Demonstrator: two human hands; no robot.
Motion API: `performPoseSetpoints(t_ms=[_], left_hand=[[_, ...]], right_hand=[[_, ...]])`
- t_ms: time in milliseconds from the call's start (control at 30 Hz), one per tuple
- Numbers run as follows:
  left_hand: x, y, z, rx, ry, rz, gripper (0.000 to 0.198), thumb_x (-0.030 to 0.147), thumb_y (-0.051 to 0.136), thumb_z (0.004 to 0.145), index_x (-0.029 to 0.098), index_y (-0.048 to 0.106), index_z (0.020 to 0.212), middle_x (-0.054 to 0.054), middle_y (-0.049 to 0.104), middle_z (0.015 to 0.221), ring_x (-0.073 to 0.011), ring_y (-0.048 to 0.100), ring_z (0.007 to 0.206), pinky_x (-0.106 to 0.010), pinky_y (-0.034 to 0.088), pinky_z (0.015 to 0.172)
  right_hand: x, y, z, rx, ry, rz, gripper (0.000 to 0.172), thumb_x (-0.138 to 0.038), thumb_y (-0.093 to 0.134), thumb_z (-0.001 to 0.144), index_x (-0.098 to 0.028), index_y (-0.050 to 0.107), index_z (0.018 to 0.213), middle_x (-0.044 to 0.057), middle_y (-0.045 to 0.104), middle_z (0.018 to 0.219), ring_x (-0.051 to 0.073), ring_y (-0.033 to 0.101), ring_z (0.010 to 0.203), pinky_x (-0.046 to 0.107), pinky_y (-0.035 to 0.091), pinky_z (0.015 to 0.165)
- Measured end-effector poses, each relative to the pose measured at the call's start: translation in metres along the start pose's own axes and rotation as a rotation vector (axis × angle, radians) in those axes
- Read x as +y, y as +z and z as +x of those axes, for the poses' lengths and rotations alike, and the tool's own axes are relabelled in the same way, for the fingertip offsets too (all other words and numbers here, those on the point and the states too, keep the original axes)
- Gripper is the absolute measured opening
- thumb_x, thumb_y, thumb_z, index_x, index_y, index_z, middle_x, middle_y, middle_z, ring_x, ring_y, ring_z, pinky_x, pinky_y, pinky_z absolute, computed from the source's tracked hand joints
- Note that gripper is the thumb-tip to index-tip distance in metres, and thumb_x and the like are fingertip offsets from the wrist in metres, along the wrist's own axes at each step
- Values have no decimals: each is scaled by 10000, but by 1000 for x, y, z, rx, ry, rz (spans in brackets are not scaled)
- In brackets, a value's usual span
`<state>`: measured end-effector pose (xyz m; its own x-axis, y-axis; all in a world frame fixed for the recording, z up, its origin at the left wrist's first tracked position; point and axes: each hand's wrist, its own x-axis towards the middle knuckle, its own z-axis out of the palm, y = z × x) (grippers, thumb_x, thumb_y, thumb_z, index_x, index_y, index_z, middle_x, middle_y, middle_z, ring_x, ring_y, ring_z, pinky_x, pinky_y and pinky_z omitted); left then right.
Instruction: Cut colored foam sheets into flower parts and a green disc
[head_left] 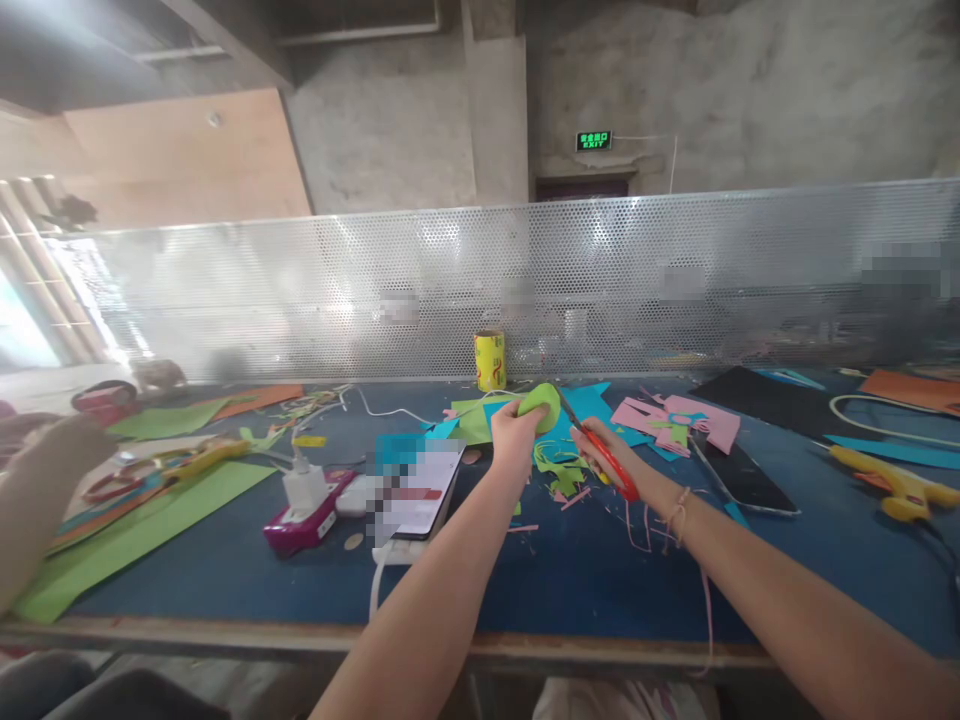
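Observation:
My left hand (517,435) pinches a rounded piece of green paper (541,404), holding it up over the middle of the table. Red-handled scissors (616,468) are gripped in my right hand (600,450), their blades pointing up and left at the paper's right edge. Whether the blades touch the paper I cannot tell. Blue paper sheets (585,408) lie behind both hands. Below them is a heap of green paper scraps (561,470). Pink paper pieces (709,420) lie to the right of my right hand, partly over a dark phone (742,478).
A lit phone (424,490) rests left of my left forearm, beside a purple power strip (300,525) with a white charger. Yellow glue guns (904,485) lie at both sides. A yellow can (490,360) stands by the perforated metal divider (345,300). Another person's arm (45,490) reaches in at left.

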<state>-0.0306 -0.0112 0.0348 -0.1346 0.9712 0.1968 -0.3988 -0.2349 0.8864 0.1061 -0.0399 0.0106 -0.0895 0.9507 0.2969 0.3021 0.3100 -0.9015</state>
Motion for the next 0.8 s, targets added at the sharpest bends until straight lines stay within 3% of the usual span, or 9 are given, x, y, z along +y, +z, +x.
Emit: performPoseSetpoints(t_ms=[167, 300, 533, 800], left_hand=[[2, 1, -1, -8, -22, -74, 289, 234, 751, 440, 108, 627, 669, -32, 603, 642, -146, 571, 618, -293, 503, 587], [2, 4, -3, -3, 10, -136, 277, 247, 728, 511, 122, 619, 733, -50, 627, 756, -147, 590, 672, -312, 521, 640], [-6, 5, -3, 29, 109, -66, 279, 264, 699, 569, 133, 601, 795, -28, 611, 741, -131, 583, 652, -290, 507, 643], [-13, 5, -1, 19, 154, 29, 291, 319, 680, 605, 131, 615, 818, -45, 628, 764, -134, 572, 674, -255, 475, 634]], right_hand=[[-4, 3, -3, -4, 61, 67, 510, -692, 502, 648, -215, 319, 660, -87, 338, 483, 47, 299, 369, 192, 256, 356], [-12, 6, -8, -58, 79, 162, 501, -698, 453, 684, -207, 358, 641, -76, 350, 467, 56, 334, 374, 190, 286, 367], [-12, 14, -9, 24, 10, 154, 484, -689, 507, 656, -229, 359, 673, -72, 372, 460, 86, 361, 357, 225, 331, 350], [-17, 15, -10, 1, 29, 173, 516, -698, 522, 629, -231, 308, 683, -89, 323, 452, 76, 325, 355, 216, 297, 348]])
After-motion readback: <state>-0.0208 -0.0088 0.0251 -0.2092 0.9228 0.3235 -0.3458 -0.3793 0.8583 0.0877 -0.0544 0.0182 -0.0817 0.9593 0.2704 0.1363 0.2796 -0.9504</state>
